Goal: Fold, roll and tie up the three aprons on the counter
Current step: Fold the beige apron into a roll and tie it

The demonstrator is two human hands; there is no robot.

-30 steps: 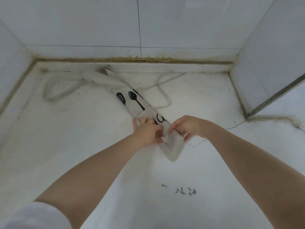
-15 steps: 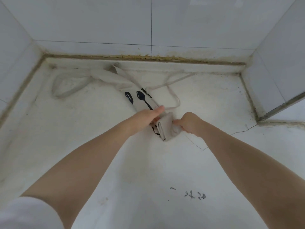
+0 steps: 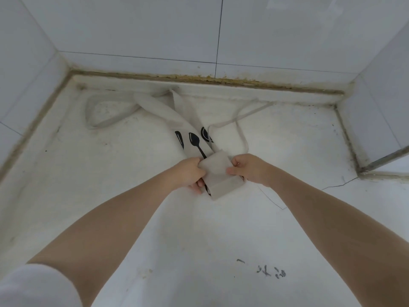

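Observation:
One beige apron (image 3: 168, 117) with black spoon and knife prints lies folded into a long narrow strip on the white counter (image 3: 110, 185), running from the back wall toward me. Its near end is rolled into a small bundle (image 3: 218, 171). My left hand (image 3: 190, 173) grips the roll's left side and my right hand (image 3: 247, 168) grips its right side. A wide neck loop (image 3: 99, 111) trails at the back left, and thin tie strings (image 3: 241, 120) lie at the back right. No other apron is in view.
White tiled walls (image 3: 141, 29) close the counter at the back and left. A tiled pillar (image 3: 380, 96) stands at the right. A thin crack (image 3: 338, 185) runs across the counter at the right, and dark scribbles (image 3: 270, 271) mark it near me.
The near end of the apron strip, flat one second ago, is now rolled up between both hands. The roll has advanced along the strip toward the printed part, covering the lettering.

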